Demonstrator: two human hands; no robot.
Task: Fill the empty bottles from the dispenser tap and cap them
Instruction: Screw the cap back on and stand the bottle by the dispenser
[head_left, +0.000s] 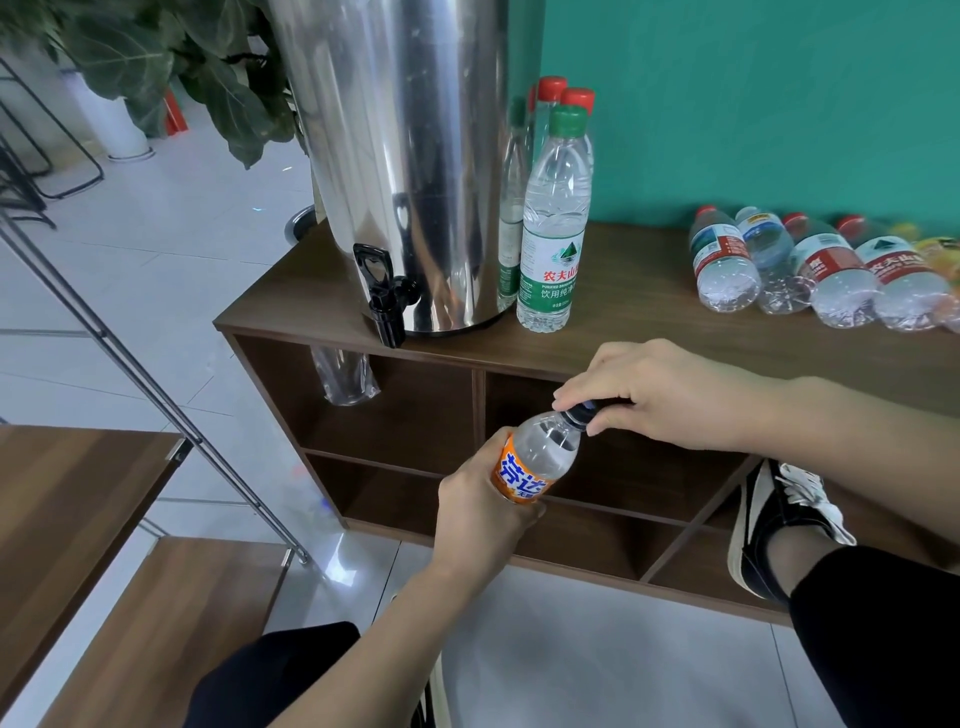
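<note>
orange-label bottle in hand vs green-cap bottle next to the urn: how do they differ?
Pose: the orange-label bottle is tilted in the air, gripped by the left hand; the green-cap bottle stands upright on the cabinet top.
Cap: the right hand pinches the dark cap on the orange-label one; the green-cap bottle's cap is untouched.
Label: orange versus green and white.
Shared: both are clear plastic.
</note>
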